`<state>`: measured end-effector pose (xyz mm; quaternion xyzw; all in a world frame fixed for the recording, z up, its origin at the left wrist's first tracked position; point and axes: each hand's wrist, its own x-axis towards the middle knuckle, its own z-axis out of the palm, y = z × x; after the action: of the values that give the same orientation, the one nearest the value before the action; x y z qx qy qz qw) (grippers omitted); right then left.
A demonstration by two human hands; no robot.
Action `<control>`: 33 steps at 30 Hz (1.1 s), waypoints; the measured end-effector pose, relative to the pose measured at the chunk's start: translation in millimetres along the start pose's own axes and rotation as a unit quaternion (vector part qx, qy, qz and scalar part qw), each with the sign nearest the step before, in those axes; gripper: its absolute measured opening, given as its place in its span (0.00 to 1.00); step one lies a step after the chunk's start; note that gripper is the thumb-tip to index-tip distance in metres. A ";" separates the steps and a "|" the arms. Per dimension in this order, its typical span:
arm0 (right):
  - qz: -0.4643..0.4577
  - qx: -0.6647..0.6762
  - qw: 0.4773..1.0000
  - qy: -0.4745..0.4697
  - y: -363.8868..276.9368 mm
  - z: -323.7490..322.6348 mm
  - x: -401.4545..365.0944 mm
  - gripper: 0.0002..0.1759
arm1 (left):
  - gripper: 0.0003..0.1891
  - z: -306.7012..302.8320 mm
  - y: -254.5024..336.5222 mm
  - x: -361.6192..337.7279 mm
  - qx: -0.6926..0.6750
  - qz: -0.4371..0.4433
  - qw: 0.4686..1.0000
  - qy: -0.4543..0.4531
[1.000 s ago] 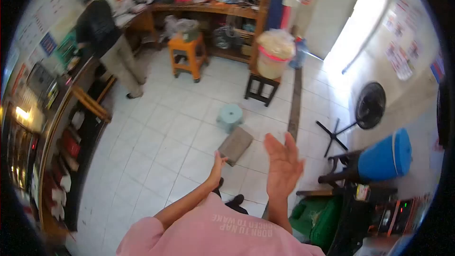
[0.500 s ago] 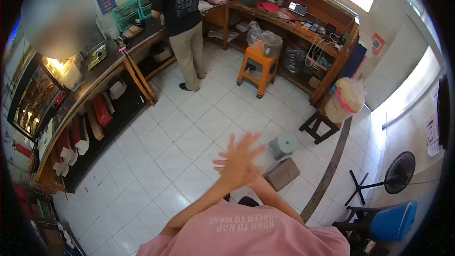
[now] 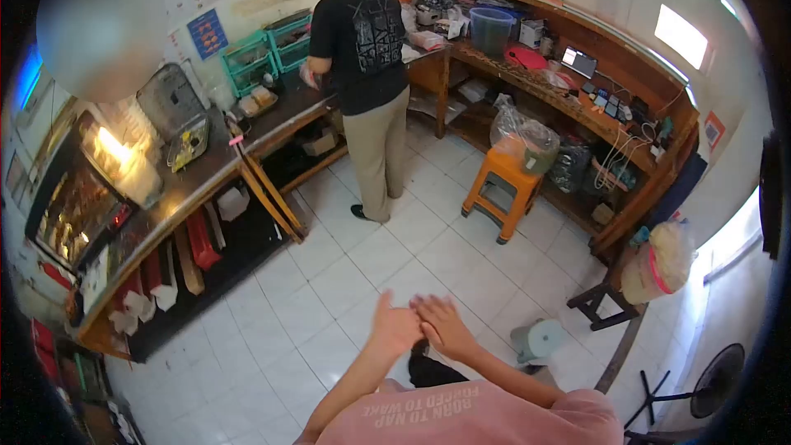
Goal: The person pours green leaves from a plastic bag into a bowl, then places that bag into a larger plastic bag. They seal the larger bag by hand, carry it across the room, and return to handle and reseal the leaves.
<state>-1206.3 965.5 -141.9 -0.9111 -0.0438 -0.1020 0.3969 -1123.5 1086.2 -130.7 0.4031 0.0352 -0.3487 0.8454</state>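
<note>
My left hand (image 3: 395,330) and my right hand (image 3: 446,330) touch in front of my pink T-shirt (image 3: 428,417), at the bottom middle of the head view. The left thumb sticks out, and its other fingers are partly hidden where the hands meet. On the right hand, the fingers stretch flat against the left fingers. Both are slightly blurred, and I see no object in either. A dark shoe (image 3: 420,349) shows just below them.
A co-worker (image 3: 371,58) in a black shirt stands at the counter (image 3: 227,156). An orange stool (image 3: 501,189) holds a bagged container. A pale green cylinder (image 3: 540,339) stands on the floor to my right, near a dark stool (image 3: 606,309) with a bucket and a fan (image 3: 717,381).
My view has lifted and shifted left. My hands, crossed with the left fingers spread, now meet side by side at the fingers. The co-worker stays at the counter.
</note>
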 end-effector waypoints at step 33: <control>0.060 0.543 0.691 0.474 404.7 -411.3 561.6 0.33 | 0.32 293.4 74.8 798.3 0.750 0.333 0.492 -0.290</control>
<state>-655.6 388.0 -33.8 -0.3681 0.1573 -0.4542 0.7959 -540.1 463.3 -156.2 0.7431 -0.6236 -0.0334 0.2403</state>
